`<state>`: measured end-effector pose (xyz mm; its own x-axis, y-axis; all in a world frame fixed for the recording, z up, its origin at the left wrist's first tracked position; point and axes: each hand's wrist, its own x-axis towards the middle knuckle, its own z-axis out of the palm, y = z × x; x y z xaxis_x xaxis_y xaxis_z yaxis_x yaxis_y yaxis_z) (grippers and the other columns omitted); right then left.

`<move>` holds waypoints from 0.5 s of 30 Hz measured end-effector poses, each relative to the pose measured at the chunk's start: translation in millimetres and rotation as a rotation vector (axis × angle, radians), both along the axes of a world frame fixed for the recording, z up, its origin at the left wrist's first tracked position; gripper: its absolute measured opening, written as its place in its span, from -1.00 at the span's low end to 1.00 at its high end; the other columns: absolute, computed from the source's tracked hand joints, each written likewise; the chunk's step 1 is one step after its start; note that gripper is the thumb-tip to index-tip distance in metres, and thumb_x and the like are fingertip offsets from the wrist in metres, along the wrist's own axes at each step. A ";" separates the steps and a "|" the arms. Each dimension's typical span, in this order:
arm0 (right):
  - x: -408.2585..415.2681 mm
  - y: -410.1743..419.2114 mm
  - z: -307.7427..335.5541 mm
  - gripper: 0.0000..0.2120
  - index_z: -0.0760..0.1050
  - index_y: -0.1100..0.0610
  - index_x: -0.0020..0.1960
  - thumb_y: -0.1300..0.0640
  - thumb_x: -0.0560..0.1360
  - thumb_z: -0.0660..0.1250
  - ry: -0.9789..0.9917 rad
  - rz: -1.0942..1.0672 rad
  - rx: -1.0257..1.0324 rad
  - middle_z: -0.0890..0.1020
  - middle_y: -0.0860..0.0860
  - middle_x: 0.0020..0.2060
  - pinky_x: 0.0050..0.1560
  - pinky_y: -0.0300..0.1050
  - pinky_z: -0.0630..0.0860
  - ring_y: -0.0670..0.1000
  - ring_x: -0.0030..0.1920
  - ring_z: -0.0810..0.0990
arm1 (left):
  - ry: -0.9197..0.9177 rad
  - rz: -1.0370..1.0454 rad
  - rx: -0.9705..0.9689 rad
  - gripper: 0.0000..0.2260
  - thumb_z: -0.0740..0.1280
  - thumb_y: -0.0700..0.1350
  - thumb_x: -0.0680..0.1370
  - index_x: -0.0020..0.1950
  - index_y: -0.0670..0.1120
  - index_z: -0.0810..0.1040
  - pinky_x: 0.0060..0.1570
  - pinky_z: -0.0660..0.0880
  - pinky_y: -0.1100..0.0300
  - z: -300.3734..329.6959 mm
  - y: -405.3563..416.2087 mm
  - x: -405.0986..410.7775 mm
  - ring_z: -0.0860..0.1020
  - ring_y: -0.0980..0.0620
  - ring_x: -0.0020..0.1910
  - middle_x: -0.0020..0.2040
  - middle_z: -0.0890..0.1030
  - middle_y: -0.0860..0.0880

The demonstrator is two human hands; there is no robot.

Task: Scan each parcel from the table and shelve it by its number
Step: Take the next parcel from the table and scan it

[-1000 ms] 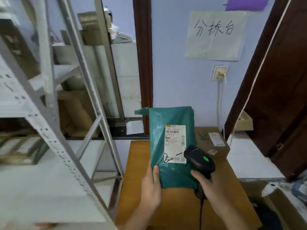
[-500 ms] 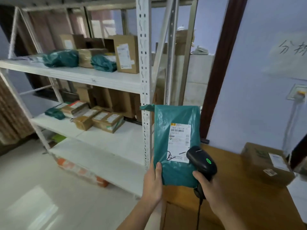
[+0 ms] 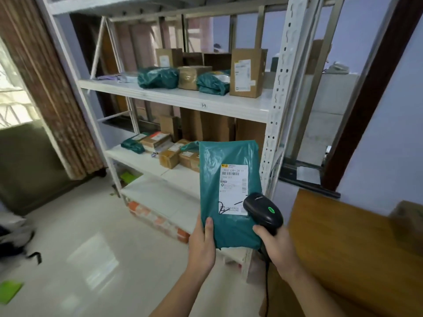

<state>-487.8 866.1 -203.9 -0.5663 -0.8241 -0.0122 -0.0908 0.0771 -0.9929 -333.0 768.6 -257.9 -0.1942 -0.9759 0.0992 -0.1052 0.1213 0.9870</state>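
Left hand [image 3: 202, 244] pinches bottom-left corner of teal parcel [image 3: 230, 195], thumb on front. Parcel held upright, long axis vertical, label [image 3: 233, 189] facing camera. Right hand [image 3: 278, 247] grips black scanner [image 3: 263, 211], nose touching label's lower right. Table [image 3: 357, 248] at right. Beyond: white shelving [image 3: 206, 104] w/ boxes & teal bags.
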 end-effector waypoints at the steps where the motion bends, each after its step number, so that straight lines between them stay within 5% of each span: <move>1: 9.2 -6.5 1.1 -0.85 0.59 -0.02 -0.05 0.24 0.51 0.42 0.015 0.006 0.006 0.70 0.15 -0.11 0.00 0.08 0.61 0.06 -0.08 0.68 | -0.008 0.010 -0.003 -0.73 0.13 0.02 0.76 0.43 0.14 0.47 0.09 0.44 0.47 -0.2 -6.1 10.6 0.56 0.31 0.25 0.23 0.61 0.29; 4: 31.0 -26.7 7.1 -0.81 0.56 -0.02 -0.14 0.25 0.52 0.41 0.032 0.026 0.010 0.67 0.17 -0.20 -0.14 -0.08 0.61 -0.05 -0.24 0.60 | -0.019 0.036 -0.015 -0.65 0.11 0.06 0.76 0.52 0.10 0.44 0.18 0.46 0.40 2.0 -22.6 33.6 0.54 0.35 0.25 0.29 0.61 0.22; 8: 39.5 -58.1 4.4 -0.94 0.59 0.10 -0.06 0.24 0.53 0.39 -0.003 0.073 0.029 0.65 0.22 -0.18 -0.23 -0.05 0.51 0.08 -0.20 0.58 | -0.024 0.063 -0.011 -0.68 0.10 0.01 0.77 0.51 0.09 0.42 0.00 0.39 0.61 9.1 -42.6 47.6 0.50 0.54 0.07 0.26 0.58 0.18; 15: 39.4 -119.0 -9.0 -0.87 0.58 0.25 0.06 0.24 0.53 0.38 -0.048 0.126 0.040 0.59 0.20 -0.24 -0.28 -0.02 0.46 0.13 -0.25 0.53 | -0.027 0.118 -0.014 -0.64 0.14 0.08 0.75 0.55 0.09 0.40 0.04 0.47 0.49 9.7 -88.3 55.6 0.56 0.32 0.19 0.22 0.61 0.19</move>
<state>-448.5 747.1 -212.8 -0.4562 -0.8870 -0.0715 -0.0547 0.1081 -0.9926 -277.3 680.3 -248.2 -0.0804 -0.9907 0.1094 -0.1457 0.1203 0.9820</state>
